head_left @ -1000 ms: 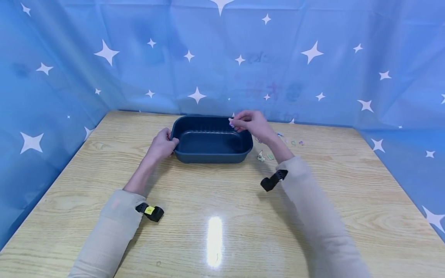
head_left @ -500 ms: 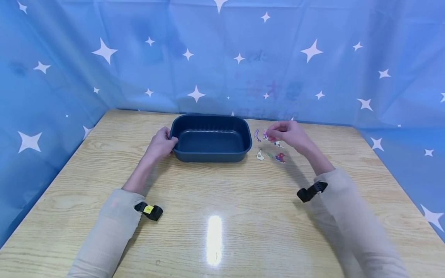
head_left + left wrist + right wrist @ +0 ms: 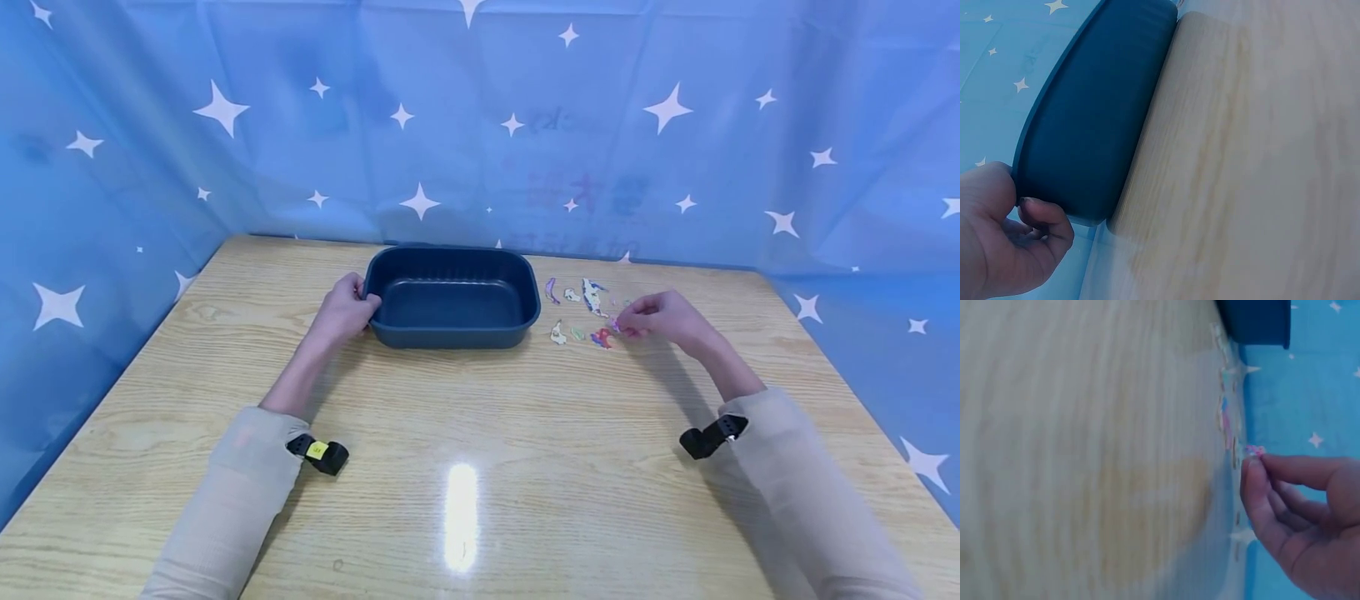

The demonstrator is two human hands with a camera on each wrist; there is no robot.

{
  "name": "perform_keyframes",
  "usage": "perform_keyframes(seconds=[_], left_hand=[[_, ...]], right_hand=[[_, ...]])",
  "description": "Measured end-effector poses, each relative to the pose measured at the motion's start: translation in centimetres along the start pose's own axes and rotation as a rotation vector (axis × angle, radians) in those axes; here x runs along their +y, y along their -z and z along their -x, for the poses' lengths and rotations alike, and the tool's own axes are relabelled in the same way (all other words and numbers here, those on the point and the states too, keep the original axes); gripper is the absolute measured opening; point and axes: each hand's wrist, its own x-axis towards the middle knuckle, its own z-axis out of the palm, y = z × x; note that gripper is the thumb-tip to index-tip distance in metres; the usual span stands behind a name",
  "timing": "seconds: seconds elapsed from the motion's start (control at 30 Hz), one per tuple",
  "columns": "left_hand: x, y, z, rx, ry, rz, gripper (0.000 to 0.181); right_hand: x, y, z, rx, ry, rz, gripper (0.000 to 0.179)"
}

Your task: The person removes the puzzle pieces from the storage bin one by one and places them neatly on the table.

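A dark blue rectangular basin [image 3: 453, 337] stands near the back of the table. My left hand [image 3: 345, 312] grips its left rim, thumb over the edge and fingers curled beneath, as the left wrist view shows. To the right of the basin, my right hand [image 3: 667, 321] pinches a small pink sticker-like piece [image 3: 1255, 450] between thumb and forefinger, just above the table. Flat sticker-like cut-outs lie close by: a red and blue one [image 3: 602, 337], a white and blue one [image 3: 592, 297], a purple curved one [image 3: 552, 290] and a whitish one [image 3: 558, 333].
The wooden table [image 3: 465, 417] spreads out in front of the basin, with a bright light reflection on it. A blue curtain [image 3: 450, 125] with white stars hangs behind the table and along both sides. More small cut-outs are partly hidden by the right hand.
My right hand has moved from the basin's right rim rightward and down to the cut-outs. The piece it held over the basin now lies among them. The left hand keeps its grip.
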Motion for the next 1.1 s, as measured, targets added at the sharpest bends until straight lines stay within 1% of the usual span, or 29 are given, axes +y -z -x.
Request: perform_keyframes(seconds=[0.17,0.3,0.77,0.93,1.1], left_hand=[[0.19,0.02,-0.1,-0.004,0.007,-0.007,0.01],[0.27,0.06,-0.13,-0.006,0.01,-0.014,0.01],[0.31,-0.02,0.01,-0.019,-0.001,0.02,0.011],[0.1,0.31,0.04,-0.039,0.009,0.056,0.014],[0.06,0.78,0.13,-0.054,0.028,0.108,0.023]], right_hand=[[0.89,0.19,0.74,-0.023,-0.032,-0.019,0.034],[1.15,0.24,0.95,-0.045,-0.03,-0.053,0.032],[0.82,0.55,1.12,-0.078,-0.04,0.052,0.03],[0.79,0.62,1.07,-0.09,-0.039,0.054,0.03],[0.78,0.54,1.05,-0.09,-0.027,0.035,0.032]])
